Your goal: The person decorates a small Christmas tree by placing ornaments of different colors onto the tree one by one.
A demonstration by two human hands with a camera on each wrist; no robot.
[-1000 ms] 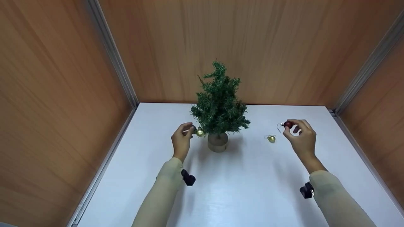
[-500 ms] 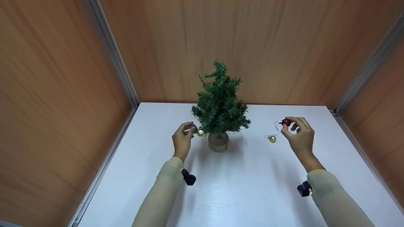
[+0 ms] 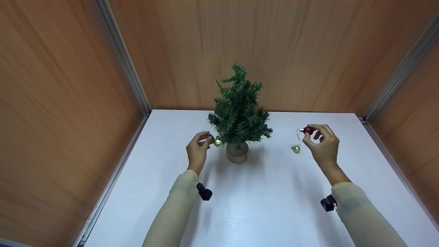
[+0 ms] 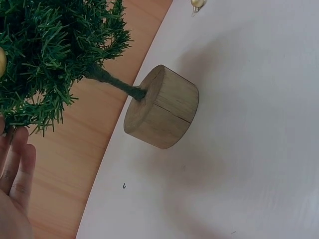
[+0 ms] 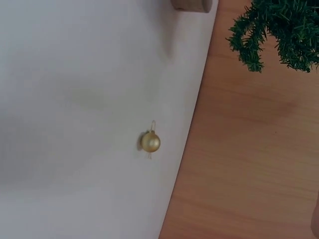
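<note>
A small artificial Christmas tree [image 3: 238, 113] stands upright on a round wooden base [image 4: 167, 107]. At its lower left side my left hand [image 3: 197, 151] pinches the tip of a branch, and its fingers [image 4: 21, 167] show at the edge of the left wrist view. Just beside those fingertips a gold bauble [image 3: 217, 142] hangs against the tree. To the right, my right hand [image 3: 324, 145] holds a dark red bauble [image 3: 308, 130] between thumb and index finger, above the table. Its wire hook [image 3: 298, 133] points left, toward the tree.
A second gold bauble [image 3: 296, 149] with a hook lies on the white table [image 3: 253, 206], left of my right hand. Wood-grain panels [image 3: 291, 51] rise behind the table and along both sides, joined by metal corner strips.
My right hand has moved a little left and away from me with the dark red bauble. The left hand has stayed nearly still at the branch.
</note>
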